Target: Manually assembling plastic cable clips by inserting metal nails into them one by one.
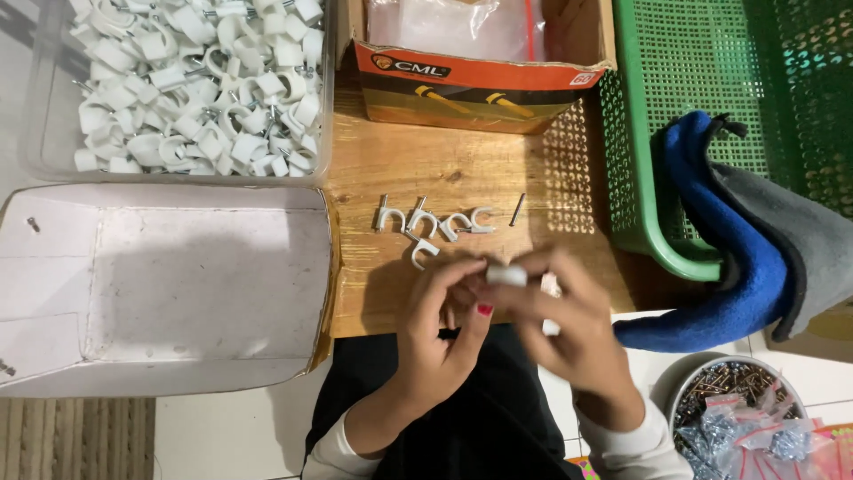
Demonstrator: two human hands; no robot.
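Hands meet at lower centre: left hand (442, 324) and right hand (569, 324) together pinch one white clip (506, 275). Keep fingertips on its ends, grip steady. Beyond, finished clips (433, 223) and a loose nail (517, 209) lie on the surface (462, 169); clip bin (53, 151) upper left.

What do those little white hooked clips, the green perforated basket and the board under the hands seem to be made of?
The small white hooked clips look like smooth moulded plastic with a slight sheen, each carrying a thin grey pin, probably a steel nail. The green perforated basket seems rigid plastic: even colour, moulded holes, rounded rim. The pale brown board looks like bare wood, with visible grain and a knot.
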